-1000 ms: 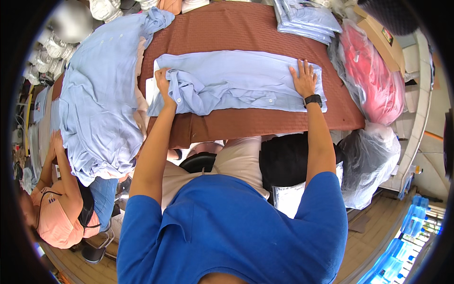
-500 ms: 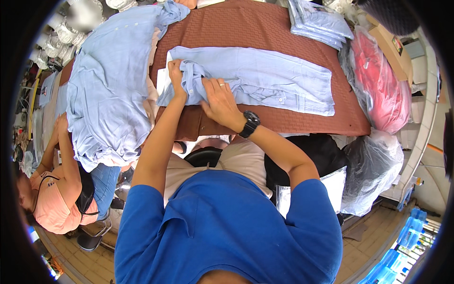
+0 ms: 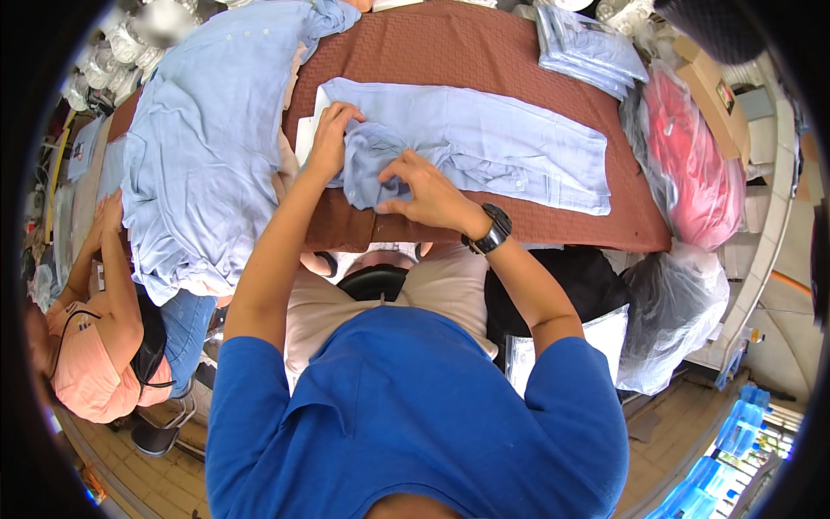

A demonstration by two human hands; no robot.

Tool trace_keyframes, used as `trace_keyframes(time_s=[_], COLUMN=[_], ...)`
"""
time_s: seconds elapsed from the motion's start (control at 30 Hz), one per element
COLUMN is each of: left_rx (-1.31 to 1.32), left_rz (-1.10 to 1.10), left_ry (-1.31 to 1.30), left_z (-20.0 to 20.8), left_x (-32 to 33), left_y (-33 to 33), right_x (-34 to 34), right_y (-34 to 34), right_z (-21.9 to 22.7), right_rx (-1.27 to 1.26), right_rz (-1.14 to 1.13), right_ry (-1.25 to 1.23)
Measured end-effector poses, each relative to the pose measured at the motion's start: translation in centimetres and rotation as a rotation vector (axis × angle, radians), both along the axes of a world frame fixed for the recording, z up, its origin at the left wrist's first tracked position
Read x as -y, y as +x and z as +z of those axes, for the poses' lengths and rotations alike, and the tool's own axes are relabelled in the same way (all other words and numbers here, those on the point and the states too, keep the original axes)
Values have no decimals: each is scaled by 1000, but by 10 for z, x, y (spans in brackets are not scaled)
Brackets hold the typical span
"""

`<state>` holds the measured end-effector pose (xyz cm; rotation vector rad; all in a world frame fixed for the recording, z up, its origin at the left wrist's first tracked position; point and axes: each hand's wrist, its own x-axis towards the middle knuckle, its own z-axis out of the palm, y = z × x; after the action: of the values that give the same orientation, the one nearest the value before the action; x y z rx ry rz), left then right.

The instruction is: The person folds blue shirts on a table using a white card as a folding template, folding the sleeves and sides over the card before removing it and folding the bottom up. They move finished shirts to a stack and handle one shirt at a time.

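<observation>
Light blue shirt [image 3: 484,143] lies folded lengthwise into a long strip across a brown textured table [image 3: 450,52], running from its left edge toward the right edge, close to the near edge. The strip's left end is bunched & creased; the rest is flat w/ a button placket visible along the lower side. Left hand [image 3: 328,138] pinches the bunched cloth at the left end, fingers curled onto fabric. Right hand [image 3: 424,190], w/ a black wristwatch [image 3: 491,232], grips the same bunch from the near side, thumb & fingers closed on a fold. A heap of light blue shirts [image 3: 207,147] drapes over the table's left edge, just beside the left hand. A stack of bagged folded shirts [image 3: 588,48] sits at the far right corner. Off the right edge, a clear plastic bag of pink garments [image 3: 692,164]. Another person in a peach top [image 3: 86,355] sits lower left.
</observation>
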<state>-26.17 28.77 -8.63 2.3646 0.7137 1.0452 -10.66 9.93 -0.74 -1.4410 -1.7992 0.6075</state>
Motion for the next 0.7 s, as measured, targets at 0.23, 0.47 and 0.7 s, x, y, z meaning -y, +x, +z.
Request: trace_keyframes(time_s=[0.23,0.47,0.7], left_rx=[-59,91,-40], left_rz=[46,-21,63], left_ry=[30,-111,-26], left_z=[4,0,-3], left_x=[9,4,0], left_y=[0,-2,2], right_x=[-36,-45,-55], right_y=[-13,-24,63], right_z=[-11,2,91], right_rx=[219,27,-216], right_rz=[-193,-134,-476], right_ry=[231,391,503])
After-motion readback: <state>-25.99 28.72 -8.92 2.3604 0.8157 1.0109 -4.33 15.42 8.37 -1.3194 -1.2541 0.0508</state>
